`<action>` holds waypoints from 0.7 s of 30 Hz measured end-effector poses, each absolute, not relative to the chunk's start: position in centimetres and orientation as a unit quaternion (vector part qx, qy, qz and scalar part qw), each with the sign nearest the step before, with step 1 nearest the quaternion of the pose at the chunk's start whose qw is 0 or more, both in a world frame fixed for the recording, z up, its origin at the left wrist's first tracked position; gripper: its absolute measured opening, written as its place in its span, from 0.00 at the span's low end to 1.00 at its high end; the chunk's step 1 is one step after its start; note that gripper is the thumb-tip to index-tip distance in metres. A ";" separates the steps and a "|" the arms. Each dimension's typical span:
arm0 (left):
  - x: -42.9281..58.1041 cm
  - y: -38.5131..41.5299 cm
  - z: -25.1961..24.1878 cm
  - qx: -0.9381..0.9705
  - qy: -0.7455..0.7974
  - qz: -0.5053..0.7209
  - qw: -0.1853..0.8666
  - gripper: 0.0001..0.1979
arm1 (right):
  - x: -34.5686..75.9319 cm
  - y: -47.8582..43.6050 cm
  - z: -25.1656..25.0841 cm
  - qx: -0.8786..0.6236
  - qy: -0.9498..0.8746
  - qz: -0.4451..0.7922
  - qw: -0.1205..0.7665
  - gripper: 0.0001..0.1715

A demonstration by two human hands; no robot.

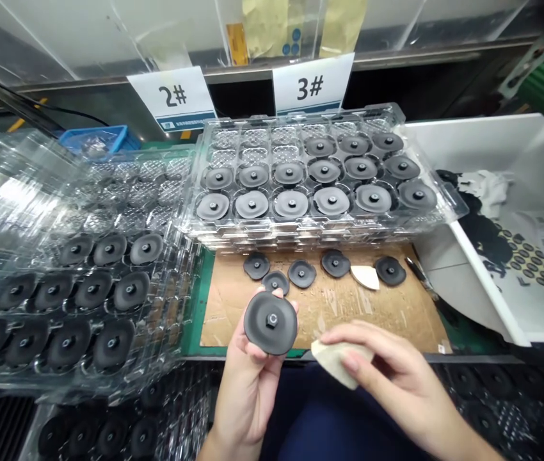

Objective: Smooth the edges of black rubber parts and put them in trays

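Observation:
My left hand (255,378) holds a black rounded disc (271,323) with a small metal nut at its centre, facing up. To its right, my right hand (387,371) pinches a cream-coloured pad (336,362) between thumb and fingers; pad and disc are apart. Beyond my hands, several similar black discs (301,273) lie on a brown cardboard sheet (372,314). A second cream pad (365,276) rests among them.
A stack of clear trays (190,214) with black discs stands behind the cardboard, more trays (166,339) at left. A white bin (493,301) is at right, a pen-like tool (420,276) beside it. Signs marked 2# (173,96) and 3# (311,86) hang behind.

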State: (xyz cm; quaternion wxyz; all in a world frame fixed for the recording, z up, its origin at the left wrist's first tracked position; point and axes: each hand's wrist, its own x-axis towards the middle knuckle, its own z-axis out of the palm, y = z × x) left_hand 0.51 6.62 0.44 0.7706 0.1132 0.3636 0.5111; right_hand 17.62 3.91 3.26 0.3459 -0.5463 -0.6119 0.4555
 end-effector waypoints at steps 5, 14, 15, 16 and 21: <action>1.1 6.2 0.3 0.118 0.366 0.486 0.785 0.26 | 16.1 5.9 4.8 -0.476 -0.686 0.401 0.376 0.14; 0.2 6.3 -0.3 0.077 0.379 0.505 0.772 0.26 | 17.2 3.9 1.6 -0.488 -0.595 0.568 0.291 0.10; 0.5 6.2 -0.4 0.084 0.379 0.495 0.777 0.26 | 17.3 4.2 2.0 -0.493 -0.598 0.554 0.304 0.11; 0.8 6.2 -0.4 0.095 0.377 0.488 0.781 0.27 | 17.3 4.7 2.5 -0.493 -0.605 0.538 0.319 0.11; 0.8 6.0 -0.1 0.114 0.381 0.481 0.781 0.25 | 15.7 6.4 4.2 -0.450 -0.642 0.499 0.370 0.13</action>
